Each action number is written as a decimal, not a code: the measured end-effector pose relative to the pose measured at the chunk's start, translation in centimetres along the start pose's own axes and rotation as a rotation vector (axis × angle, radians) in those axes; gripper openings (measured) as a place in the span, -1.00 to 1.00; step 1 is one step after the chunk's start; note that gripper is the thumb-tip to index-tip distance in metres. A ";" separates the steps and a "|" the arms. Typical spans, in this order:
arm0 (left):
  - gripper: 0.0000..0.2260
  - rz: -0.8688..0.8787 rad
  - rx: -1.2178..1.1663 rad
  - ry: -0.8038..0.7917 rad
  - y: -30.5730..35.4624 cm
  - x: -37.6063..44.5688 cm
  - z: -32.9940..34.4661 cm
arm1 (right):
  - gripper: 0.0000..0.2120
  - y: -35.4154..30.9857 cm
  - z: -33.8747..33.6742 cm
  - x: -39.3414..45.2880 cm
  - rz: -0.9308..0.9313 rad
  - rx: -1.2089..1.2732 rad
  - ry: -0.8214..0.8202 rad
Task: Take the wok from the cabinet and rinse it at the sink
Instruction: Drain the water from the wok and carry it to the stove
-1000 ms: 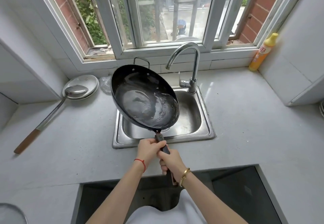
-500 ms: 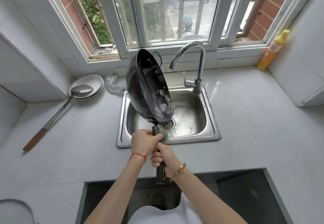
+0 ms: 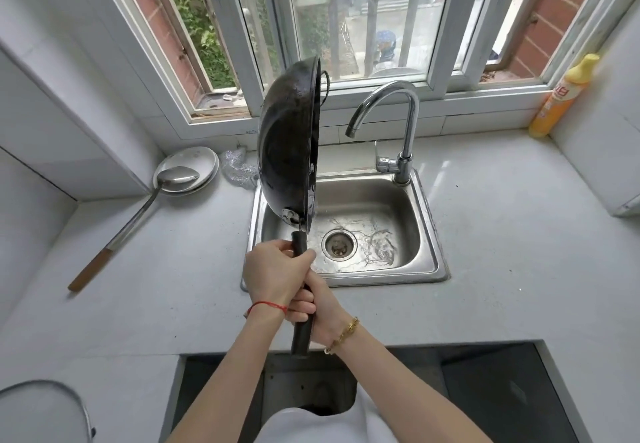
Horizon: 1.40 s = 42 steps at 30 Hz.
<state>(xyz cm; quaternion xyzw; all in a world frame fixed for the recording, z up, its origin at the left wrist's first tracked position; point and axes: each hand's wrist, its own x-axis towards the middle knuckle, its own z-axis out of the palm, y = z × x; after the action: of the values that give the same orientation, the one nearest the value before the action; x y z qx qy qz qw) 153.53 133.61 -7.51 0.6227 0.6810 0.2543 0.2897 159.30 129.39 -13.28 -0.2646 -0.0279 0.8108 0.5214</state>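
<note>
The black wok point(image 3: 289, 144) stands on edge over the left side of the steel sink point(image 3: 424, 262), its dark underside facing left and its opening facing right toward the faucet point(image 3: 405, 120). My left hand point(image 3: 273, 274) grips the upper part of the wok's black handle point(image 3: 301, 335). Just below it, my right hand point(image 3: 320, 309) grips the same handle. Water lies around the drain point(image 3: 339, 244) in the sink's basin. No water runs from the faucet's spout.
A long ladle point(image 3: 138, 210) rests on metal plates point(image 3: 199, 162) on the counter left of the sink. A steel scrubber point(image 3: 239, 169) lies behind the wok. A yellow detergent bottle point(image 3: 562, 96) stands at the back right. A dark cabinet opening point(image 3: 485, 390) lies below me.
The wok has turned from facing up with water in it to standing fully on edge, and the water has poured into the sink. Both hands kept their grip on the handle.
</note>
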 end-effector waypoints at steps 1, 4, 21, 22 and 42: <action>-0.88 -0.028 -0.034 -0.005 0.1 0.1 -0.3 | -0.54 -0.1 0.3 0.1 -0.003 0.003 -0.024; -0.86 -0.157 -0.218 -0.087 0.0 0.6 -1.1 | -0.53 -0.2 1.1 0.3 -0.001 -0.025 -0.066; -0.79 -0.098 -0.706 -0.413 -0.4 0.6 -4.3 | -0.49 -0.2 4.5 -0.7 0.029 0.012 -0.140; -0.79 -0.093 -0.716 -0.417 -0.5 0.5 -4.3 | -0.50 -0.1 4.4 -0.7 0.032 0.012 -0.153; -0.80 -0.063 -0.750 -0.386 -1.0 -0.5 -4.2 | -0.55 0.3 4.3 -1.4 0.067 -0.027 -0.173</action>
<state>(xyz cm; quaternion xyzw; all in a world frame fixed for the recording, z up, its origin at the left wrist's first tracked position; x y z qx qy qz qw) 149.85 133.08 -5.22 0.4894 0.4932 0.3541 0.6260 157.54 129.06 -9.09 -0.2016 -0.0748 0.8472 0.4859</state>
